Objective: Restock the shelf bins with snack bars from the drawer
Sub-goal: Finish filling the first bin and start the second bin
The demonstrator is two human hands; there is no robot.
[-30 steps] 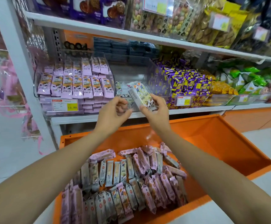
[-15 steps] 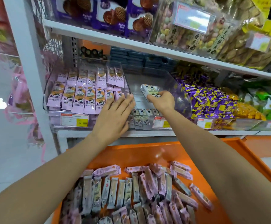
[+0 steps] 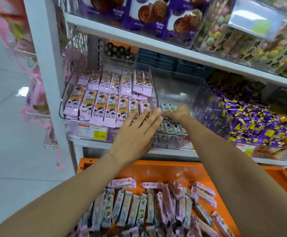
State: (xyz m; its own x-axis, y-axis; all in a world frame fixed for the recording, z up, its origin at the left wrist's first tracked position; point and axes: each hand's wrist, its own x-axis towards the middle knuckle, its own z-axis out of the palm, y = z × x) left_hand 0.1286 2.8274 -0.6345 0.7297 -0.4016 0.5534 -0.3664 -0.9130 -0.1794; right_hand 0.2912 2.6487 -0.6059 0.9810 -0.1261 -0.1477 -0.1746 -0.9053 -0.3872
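Observation:
My right hand [image 3: 178,112] reaches into the clear middle bin [image 3: 195,93] and grips a small stack of white snack bars [image 3: 168,106], low over the white bars lying in that bin [image 3: 171,128]. My left hand [image 3: 137,130] lies flat with straight fingers against the front corner where the middle bin meets the left bin [image 3: 65,100], which is packed with pink bars [image 3: 105,101]. Below, the orange drawer [image 3: 156,168] holds many pink and grey bars [image 3: 147,211].
A yellow price tag [image 3: 92,132] hangs on the left bin's front. Purple and yellow candies [image 3: 252,120] fill the bin to the right. The upper shelf [image 3: 139,38] carries purple cookie packs and bagged snacks. A white upright post [image 3: 43,65] stands at the left.
My right hand has carried the white bars from in front of the shelf into the middle bin and lowered them. My left hand opened and settled flat against the bins' front.

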